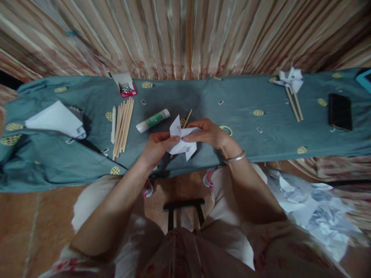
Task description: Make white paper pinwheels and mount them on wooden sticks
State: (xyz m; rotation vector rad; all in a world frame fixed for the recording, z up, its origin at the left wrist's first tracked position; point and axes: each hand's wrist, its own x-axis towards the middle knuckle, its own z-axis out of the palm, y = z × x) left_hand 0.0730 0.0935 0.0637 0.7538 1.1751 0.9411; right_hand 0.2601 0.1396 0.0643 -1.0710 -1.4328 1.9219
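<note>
A white paper pinwheel is held between my two hands over the front middle of the cloth-covered table. My left hand pinches its left side, thumb near the centre. From the right, my right hand grips it, with the thumb also close to the centre. A thin wooden stick shows behind the paper, its middle hidden. Just left of the pinwheel lies a green and white glue stick. Partly covered by my right hand, a pale green ring-shaped object rests on the cloth.
On the left of the green cloth are folded white paper, several wooden sticks, a white candle-like rod and an open red box. Pinwheels on sticks and a black phone lie right. Plastic-wrapped paper sits below.
</note>
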